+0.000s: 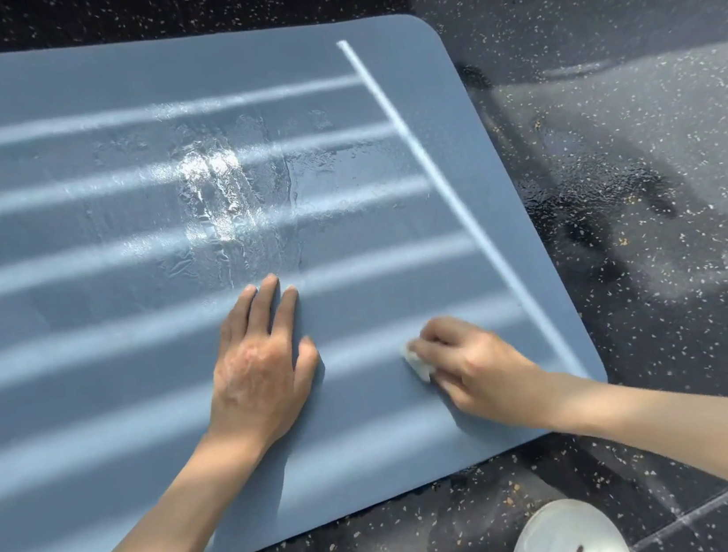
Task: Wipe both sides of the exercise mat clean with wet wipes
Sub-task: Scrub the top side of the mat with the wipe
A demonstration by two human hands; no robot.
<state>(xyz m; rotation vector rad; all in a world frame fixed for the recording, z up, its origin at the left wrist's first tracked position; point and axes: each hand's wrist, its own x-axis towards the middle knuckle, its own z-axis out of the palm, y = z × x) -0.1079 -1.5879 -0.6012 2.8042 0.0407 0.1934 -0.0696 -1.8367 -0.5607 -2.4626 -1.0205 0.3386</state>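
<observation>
Mid-wipe on top face of mat (115,401), which lies flat on the floor (637,147). Left hand (261,368) flat, fingers straight, pinning mat. Right hand (471,363) curled round wipe (417,363), near right end. Wet sheen mid-mat. Next: finish near strip, then flip.

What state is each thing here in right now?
exercise mat: unrolled flat on the floor, wet streaks near its middle.
wet wipe: bunched, pressed on the mat.
left hand: flat on the mat, fingers straight.
right hand: grips the wet wipe.
shoe: on the floor beside the mat.
</observation>
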